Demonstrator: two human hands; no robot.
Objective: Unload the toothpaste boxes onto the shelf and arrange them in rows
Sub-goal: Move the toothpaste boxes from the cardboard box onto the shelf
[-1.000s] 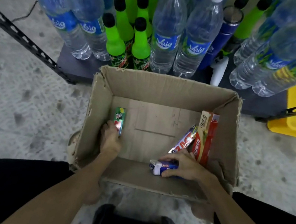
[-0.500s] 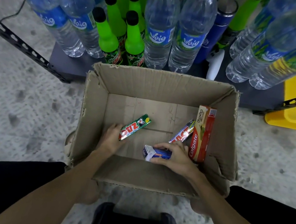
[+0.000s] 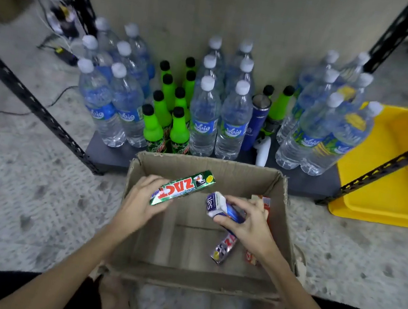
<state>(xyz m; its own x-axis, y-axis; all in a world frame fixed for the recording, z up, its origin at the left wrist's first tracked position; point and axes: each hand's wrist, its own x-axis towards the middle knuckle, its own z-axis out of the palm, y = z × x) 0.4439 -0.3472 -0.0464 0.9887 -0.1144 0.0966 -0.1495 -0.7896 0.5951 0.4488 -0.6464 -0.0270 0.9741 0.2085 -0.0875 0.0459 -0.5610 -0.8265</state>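
The left hand (image 3: 140, 204) grips one end of a green toothpaste box (image 3: 183, 188), fingers closed around it; the box is raised above the left part of the cardboard box (image 3: 287, 237), its far end tilted up and to the right, red lettering facing the camera. The right hand (image 3: 246, 224) grips a blue and white toothpaste box (image 3: 218, 206), fingers wrapped around its blue body; the white end points left toward the green box, and the two boxes are near each other but apart.

Inside the cardboard box, a silver and red toothpaste box (image 3: 222, 248) lies on the floor of the box below the right hand; a red toothpaste box (image 3: 252, 258) rests along the right wall, largely hidden by the right hand and forearm.

The cardboard box sits on the pale speckled floor, its far edge just beside the dark bottom shelf (image 3: 308, 183) of a black metal rack. On the shelf stand clear water bottles (image 3: 204, 117) in groups at left, centre and right; green bottles (image 3: 167, 119) with black caps stand between the left and centre groups; a dark blue flask (image 3: 254, 125) stands right of the centre group. A yellow tray (image 3: 387, 207) lies on the floor at the right, beside the rack.
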